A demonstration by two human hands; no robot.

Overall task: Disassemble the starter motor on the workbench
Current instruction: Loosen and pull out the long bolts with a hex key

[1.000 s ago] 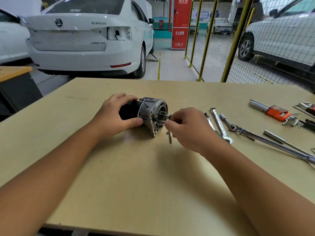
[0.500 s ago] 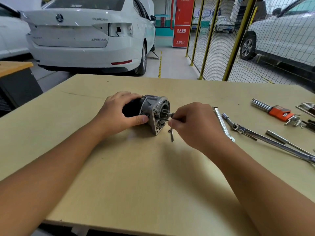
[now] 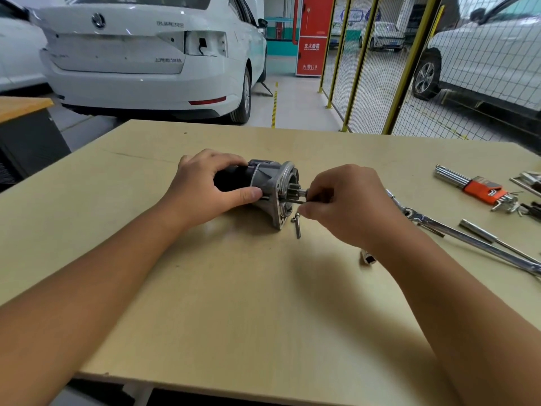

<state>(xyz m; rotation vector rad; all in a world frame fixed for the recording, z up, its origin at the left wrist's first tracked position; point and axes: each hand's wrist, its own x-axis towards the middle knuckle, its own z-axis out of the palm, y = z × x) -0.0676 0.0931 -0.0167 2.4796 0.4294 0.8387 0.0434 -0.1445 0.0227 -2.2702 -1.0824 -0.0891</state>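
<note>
Garage bay, pale wooden desk point(image 3: 234, 303), starter motor point(image 3: 263, 186) at frame centre.
Left hand point(image 3: 205, 189) fingers wrapped around the dark body; right hand point(image 3: 342, 203) fingers pinch a long through-bolt point(image 3: 301, 201) at the nose housing. One bolt point(image 3: 297, 227) already out, lying beside the flange. Housing not yet separated; early stage, I'd judge.

Head camera looks down, close over workbench point(image 3: 205, 288).

The white sedan point(image 3: 146, 60) at far left bears a Škoda badge point(image 3: 98, 20) and "SUPERB" lettering point(image 3: 170, 24) on its trunk lid, while the far red cabinet point(image 3: 312, 36) carries Chinese characters and "119".
</note>
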